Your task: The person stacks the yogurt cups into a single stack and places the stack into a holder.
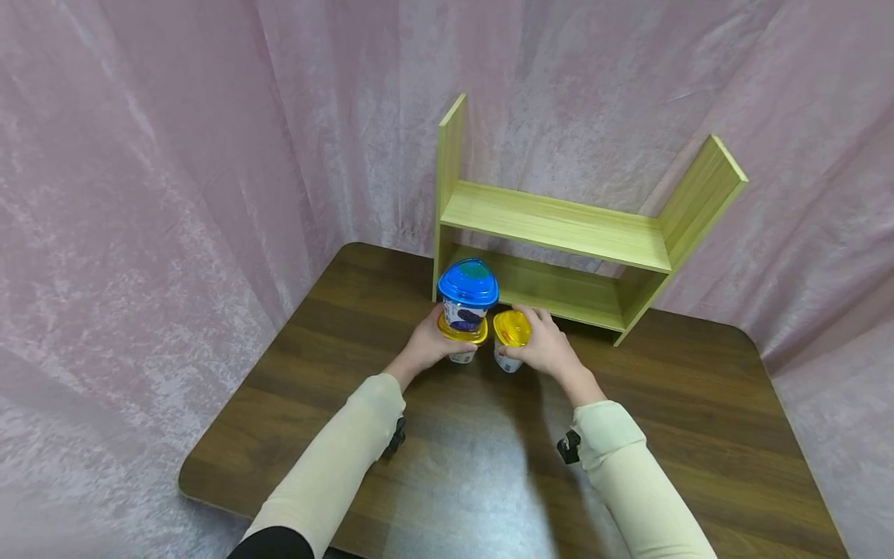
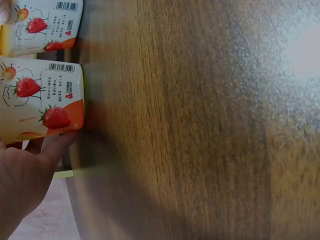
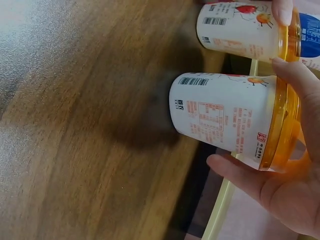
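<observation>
My left hand grips a yogurt cup with a yellow lid, its thumb across the front just below the lid rim. On top of that cup sits a second cup with a domed blue lid and dark fruit pictured on its side. Strawberries show on the lower cup's white side in the left wrist view. Just to the right, my right hand holds another yellow-lidded cup around its lid, thumb at the near side. This cup's printed wall stands upright close beside the stack.
A light wooden two-tier shelf stands right behind the cups, with tall side panels. The dark wooden table has rounded corners and a glare patch in front. Pink curtains hang around the back and sides.
</observation>
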`<control>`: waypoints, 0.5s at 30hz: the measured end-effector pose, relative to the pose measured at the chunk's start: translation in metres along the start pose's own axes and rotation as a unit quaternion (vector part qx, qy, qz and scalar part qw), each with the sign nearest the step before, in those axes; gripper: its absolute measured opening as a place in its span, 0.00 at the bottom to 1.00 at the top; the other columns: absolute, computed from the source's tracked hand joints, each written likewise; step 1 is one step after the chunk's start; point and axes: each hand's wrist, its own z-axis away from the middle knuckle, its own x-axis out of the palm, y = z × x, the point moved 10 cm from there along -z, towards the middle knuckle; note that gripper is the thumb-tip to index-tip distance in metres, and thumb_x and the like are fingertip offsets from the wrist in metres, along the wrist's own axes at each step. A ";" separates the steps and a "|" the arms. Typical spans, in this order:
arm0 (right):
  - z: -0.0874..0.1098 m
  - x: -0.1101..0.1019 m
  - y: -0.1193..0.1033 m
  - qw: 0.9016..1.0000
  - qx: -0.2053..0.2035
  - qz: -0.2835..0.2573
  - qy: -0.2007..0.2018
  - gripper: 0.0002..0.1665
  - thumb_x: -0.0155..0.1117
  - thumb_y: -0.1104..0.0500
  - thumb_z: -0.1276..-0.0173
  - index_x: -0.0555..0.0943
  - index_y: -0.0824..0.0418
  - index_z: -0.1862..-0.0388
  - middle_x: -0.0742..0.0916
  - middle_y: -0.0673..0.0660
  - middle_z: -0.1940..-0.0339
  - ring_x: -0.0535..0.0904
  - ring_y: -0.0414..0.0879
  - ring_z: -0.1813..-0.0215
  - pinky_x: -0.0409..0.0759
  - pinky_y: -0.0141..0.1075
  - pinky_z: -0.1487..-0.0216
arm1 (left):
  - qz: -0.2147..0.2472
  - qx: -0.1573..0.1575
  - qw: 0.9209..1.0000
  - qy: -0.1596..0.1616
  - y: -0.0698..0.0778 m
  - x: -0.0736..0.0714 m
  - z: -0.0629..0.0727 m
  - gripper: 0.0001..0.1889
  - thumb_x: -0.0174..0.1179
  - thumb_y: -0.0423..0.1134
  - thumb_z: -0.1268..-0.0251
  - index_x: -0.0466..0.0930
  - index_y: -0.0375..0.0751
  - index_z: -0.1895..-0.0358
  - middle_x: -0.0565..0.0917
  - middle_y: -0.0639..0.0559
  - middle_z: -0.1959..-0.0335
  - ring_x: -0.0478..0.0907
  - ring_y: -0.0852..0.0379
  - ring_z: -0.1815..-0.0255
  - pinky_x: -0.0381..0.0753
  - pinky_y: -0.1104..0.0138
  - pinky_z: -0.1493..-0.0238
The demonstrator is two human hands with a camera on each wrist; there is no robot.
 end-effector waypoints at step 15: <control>0.000 -0.001 0.005 1.000 0.002 -0.028 0.013 0.57 0.80 0.45 0.46 0.61 0.59 0.23 0.71 0.69 0.31 0.76 0.65 0.42 0.78 0.59 0.42 | -0.009 -0.001 1.000 0.004 -0.002 -0.001 -0.001 0.47 0.81 0.50 0.51 0.63 0.50 0.29 0.79 0.52 0.40 0.77 0.50 0.40 0.73 0.50 0.34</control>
